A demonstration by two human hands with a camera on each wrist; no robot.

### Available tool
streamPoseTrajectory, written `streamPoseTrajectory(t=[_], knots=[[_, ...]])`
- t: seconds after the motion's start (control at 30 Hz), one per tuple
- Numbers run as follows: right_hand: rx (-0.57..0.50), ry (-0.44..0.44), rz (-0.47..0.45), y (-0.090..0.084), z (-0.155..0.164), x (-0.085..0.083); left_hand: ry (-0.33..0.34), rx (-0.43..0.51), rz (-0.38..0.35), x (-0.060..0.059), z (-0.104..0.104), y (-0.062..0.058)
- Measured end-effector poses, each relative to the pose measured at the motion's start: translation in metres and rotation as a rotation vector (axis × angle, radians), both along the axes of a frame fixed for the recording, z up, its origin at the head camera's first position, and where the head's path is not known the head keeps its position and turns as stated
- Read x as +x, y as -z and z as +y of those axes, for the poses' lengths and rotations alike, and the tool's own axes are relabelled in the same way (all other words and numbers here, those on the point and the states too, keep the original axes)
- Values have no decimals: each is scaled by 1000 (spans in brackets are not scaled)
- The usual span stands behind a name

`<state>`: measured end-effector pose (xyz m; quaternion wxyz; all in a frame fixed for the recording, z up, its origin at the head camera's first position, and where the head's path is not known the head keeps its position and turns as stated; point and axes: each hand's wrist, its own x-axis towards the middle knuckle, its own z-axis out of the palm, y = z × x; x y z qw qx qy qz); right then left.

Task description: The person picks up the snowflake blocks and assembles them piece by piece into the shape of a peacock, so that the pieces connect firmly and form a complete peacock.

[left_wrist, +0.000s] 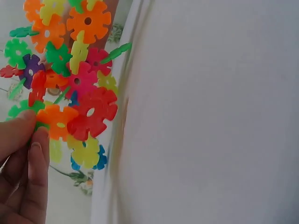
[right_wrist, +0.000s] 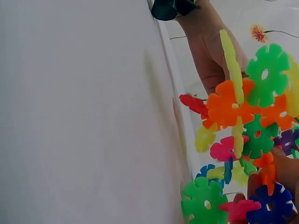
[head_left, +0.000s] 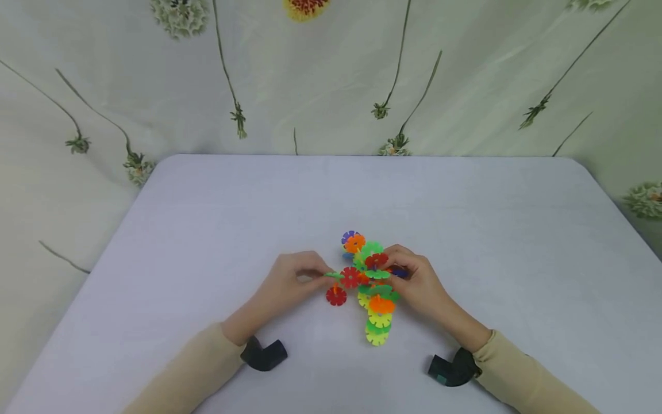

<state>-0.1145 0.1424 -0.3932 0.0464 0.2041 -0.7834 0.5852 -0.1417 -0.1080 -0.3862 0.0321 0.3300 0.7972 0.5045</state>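
Note:
A build of interlocked plastic snowflake discs (head_left: 381,304) in red, orange, yellow, green, blue and purple is held up between both hands. At its left side, my left hand (head_left: 295,282) pinches a green snowflake disc (left_wrist: 21,109) between thumb and fingers; an orange disc (left_wrist: 58,122) and a large red disc (left_wrist: 93,113) join on beside it. My right hand (head_left: 421,284) grips the build from the right, its fingers around discs near a dark blue disc (right_wrist: 270,205). Part of the right fingers is hidden behind the discs in the right wrist view.
A white table (head_left: 233,201) spreads out around the hands. Behind it hangs a pale cloth (head_left: 320,75) printed with flowers. Each wrist carries a black camera mount, one at the left sleeve (head_left: 265,355) and another at the right sleeve (head_left: 451,370).

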Motion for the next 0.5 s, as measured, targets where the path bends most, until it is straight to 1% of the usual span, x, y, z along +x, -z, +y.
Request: streamPoseTrajectory(t=[0.13,0.23,0.3,0.4,0.5], knots=[[-6,14,15,0,-1,2,-21,35,74,3,6,2],[-21,16,26,2,-3,2,-50,40,104,6,9,3],[-31,17,31,3,-3,2,-65,38,95,7,11,4],[-35,25,31,3,-4,2,-83,32,56,6,11,5],[-9,47,22,2,-4,0,-96,19,17,5,11,5]])
